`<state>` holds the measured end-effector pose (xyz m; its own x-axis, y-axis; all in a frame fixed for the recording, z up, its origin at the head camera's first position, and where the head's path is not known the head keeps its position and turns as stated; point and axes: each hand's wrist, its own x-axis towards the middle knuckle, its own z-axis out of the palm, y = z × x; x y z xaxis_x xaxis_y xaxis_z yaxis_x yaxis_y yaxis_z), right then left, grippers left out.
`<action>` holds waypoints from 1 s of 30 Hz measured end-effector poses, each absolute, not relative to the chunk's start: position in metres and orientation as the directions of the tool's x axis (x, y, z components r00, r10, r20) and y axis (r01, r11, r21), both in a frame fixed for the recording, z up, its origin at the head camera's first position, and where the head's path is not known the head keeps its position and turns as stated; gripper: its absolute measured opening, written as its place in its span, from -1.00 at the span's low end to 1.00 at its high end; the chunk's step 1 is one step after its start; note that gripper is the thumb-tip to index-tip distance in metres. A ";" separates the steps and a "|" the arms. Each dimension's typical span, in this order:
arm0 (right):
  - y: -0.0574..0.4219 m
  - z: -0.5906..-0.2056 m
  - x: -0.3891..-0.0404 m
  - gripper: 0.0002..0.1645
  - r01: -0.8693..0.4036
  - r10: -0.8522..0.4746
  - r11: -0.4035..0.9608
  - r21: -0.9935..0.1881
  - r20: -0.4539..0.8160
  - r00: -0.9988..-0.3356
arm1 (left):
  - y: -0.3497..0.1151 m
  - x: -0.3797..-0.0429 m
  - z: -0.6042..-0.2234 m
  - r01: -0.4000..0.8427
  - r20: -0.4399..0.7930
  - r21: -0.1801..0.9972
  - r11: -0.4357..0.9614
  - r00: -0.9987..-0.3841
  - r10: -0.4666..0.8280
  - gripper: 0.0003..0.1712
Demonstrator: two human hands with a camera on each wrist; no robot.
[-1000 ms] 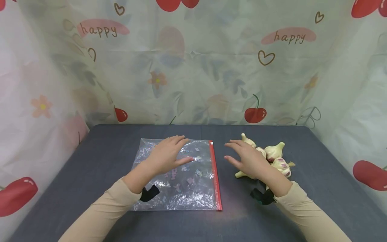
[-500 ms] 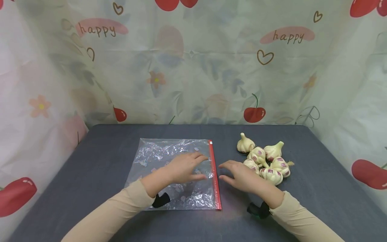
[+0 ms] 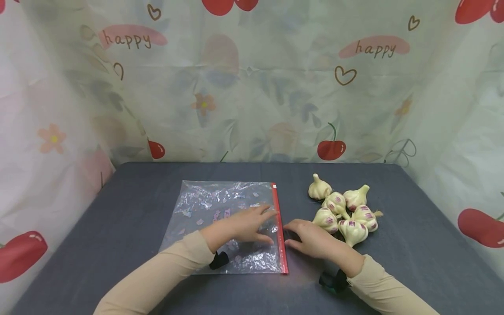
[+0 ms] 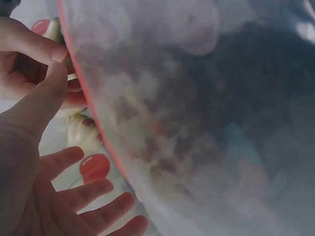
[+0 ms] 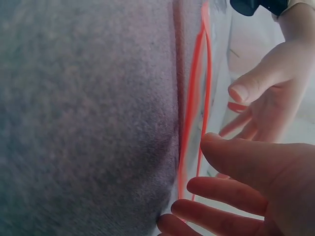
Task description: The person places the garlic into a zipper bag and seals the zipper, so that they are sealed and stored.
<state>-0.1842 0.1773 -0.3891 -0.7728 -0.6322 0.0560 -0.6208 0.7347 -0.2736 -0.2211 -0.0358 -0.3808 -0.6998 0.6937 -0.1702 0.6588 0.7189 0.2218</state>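
The work looks barely begun: six garlic bulbs lie outside, right of the clear bag, which rests flat with none visible inside, while the left hand over it and the right hand beside its red zip edge hold nothing, fingers loosely extended.

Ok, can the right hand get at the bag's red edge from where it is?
Likely yes: the right hand is right beside the red edge, with nothing seen blocking the way; the left hand sits on the opposite side. Actual contact is hard to tell.
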 end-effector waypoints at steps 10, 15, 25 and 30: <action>0.176 -0.391 -0.183 -0.60 -0.635 -0.650 0.719 -0.282 0.048 -0.758 | -0.030 -0.221 -0.393 0.636 -0.199 0.241 0.733 -0.707 0.679 0.00; 0.177 -0.391 -0.183 -0.56 -0.627 -0.654 0.712 -0.316 0.026 -0.756 | -0.029 -0.221 -0.394 0.626 -0.204 0.258 0.736 -0.709 0.675 0.00; 0.177 -0.391 -0.181 -0.50 -0.665 -0.708 0.648 -0.370 0.028 -0.706 | -0.028 -0.222 -0.392 0.680 -0.124 0.243 0.692 -0.685 0.717 -0.19; 0.176 -0.391 -0.180 -0.49 -0.665 -0.718 0.638 -0.389 0.014 -0.696 | -0.028 -0.224 -0.393 0.726 -0.067 0.212 0.655 -0.657 0.750 -0.39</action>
<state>-0.1802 0.1759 -0.3914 -0.6963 -0.7176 0.0137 -0.6649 0.6377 -0.3889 -0.2244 -0.0282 -0.3930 -0.6575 0.7505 -0.0670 0.7257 0.6547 0.2117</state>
